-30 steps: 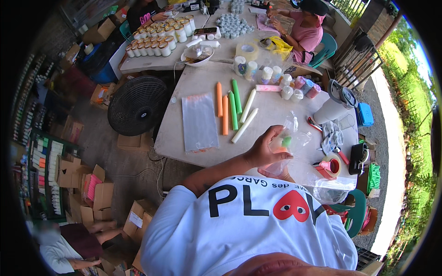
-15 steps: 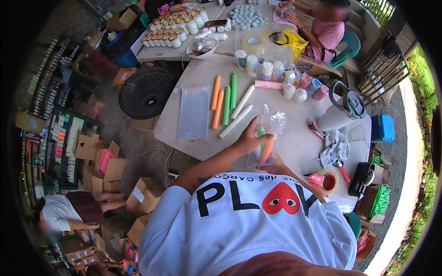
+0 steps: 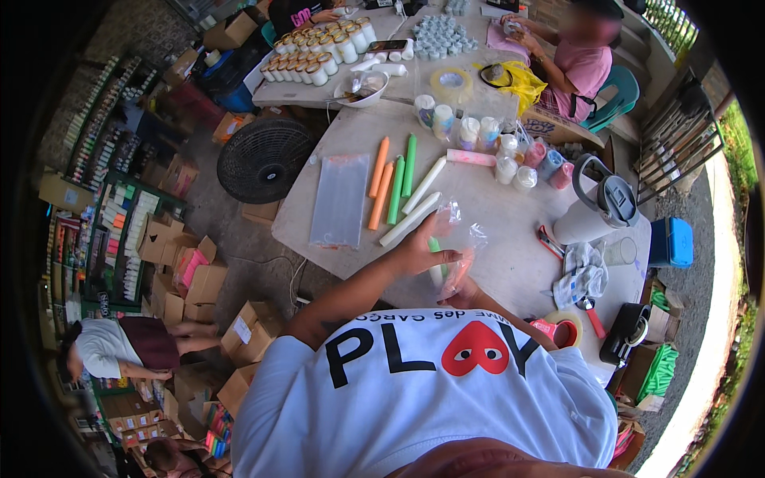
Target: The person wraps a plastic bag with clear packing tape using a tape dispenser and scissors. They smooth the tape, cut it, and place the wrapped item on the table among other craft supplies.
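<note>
Close to my chest, over the table's near edge, both hands hold a clear plastic bag (image 3: 449,213) with candles inside. A pale green candle (image 3: 435,249) shows beside my left thumb, and an orange one (image 3: 460,272) lies just right of it. My left hand (image 3: 416,248) is closed round the bag's left side. Lower down, my right hand (image 3: 464,295) grips the bottom; its fingers are partly hidden. On the table beyond lie two orange candles (image 3: 379,169), two green candles (image 3: 409,166) and two white candles (image 3: 425,185). Left of them is a flat stack of clear bags (image 3: 340,203).
Wrapped candles in jars (image 3: 470,131) and a pink candle (image 3: 470,158) stand or lie farther back. To the right are a large tumbler (image 3: 594,215), a drinking glass (image 3: 620,252) and a tape dispenser (image 3: 558,328). A black fan (image 3: 263,159) stands left; a co-worker (image 3: 578,68) sits across.
My hands have turned the bag a little; the candles inside sit more side by side. The whole view has shifted slightly.
</note>
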`<state>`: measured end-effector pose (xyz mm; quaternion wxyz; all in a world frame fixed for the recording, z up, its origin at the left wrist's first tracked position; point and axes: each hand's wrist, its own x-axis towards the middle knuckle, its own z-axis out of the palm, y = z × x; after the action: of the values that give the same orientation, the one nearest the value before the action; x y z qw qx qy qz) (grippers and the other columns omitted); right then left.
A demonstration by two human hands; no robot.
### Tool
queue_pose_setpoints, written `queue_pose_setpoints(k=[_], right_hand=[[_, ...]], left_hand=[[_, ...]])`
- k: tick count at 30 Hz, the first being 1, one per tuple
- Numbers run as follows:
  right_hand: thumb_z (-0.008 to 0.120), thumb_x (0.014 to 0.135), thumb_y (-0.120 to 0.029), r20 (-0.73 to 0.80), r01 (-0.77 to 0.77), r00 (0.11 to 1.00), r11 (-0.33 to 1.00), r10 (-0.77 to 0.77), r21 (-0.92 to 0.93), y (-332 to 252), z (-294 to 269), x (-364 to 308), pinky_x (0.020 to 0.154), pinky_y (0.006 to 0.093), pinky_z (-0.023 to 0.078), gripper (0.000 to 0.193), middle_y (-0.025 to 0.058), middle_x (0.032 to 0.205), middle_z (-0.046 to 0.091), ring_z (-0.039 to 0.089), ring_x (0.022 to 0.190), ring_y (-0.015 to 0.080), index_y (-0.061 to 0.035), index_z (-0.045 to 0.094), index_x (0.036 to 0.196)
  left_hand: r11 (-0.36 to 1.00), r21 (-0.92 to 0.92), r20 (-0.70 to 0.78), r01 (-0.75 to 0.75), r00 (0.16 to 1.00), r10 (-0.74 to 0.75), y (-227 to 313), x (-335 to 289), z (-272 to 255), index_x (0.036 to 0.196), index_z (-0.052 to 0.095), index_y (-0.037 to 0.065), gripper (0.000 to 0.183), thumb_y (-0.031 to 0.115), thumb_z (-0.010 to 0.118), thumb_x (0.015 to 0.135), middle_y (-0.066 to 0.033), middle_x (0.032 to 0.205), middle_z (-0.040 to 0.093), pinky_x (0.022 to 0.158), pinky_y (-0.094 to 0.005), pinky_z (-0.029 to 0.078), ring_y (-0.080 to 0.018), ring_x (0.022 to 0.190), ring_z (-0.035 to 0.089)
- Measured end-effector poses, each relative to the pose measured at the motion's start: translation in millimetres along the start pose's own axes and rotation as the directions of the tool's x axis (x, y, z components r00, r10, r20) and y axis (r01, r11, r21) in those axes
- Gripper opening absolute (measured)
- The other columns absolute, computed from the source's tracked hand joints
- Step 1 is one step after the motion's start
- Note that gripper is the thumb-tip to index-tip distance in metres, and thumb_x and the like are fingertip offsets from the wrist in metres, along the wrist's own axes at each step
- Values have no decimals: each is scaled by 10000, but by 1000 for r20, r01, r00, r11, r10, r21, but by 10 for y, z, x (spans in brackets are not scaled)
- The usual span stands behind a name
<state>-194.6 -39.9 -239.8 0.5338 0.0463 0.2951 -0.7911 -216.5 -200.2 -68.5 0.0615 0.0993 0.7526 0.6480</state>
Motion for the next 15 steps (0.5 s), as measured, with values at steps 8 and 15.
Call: queue_pose_setpoints(k=[8, 15], right_hand=[[533, 881, -482, -198, -155, 968, 988, 152, 3, -25, 173, -262, 438, 316, 389, 329, 33, 722, 539, 527, 564, 205, -161, 537, 953], [483, 895, -533, -348, -73, 928, 979, 137, 191, -13, 396, -441, 434, 315, 385, 374, 41, 730, 524, 516, 552, 220, -167, 511, 967]], left_hand=[[902, -426, -149, 73, 978, -149, 180, 106, -61, 1076, 626, 9, 371, 326, 449, 1001, -51, 987, 660, 908, -292, 447, -130, 952, 597], [740, -654, -302, -158, 951, -64, 464, 215, -491, 1234, 497, -2, 533, 458, 436, 970, -137, 1147, 574, 964, -399, 437, -271, 1087, 560]])
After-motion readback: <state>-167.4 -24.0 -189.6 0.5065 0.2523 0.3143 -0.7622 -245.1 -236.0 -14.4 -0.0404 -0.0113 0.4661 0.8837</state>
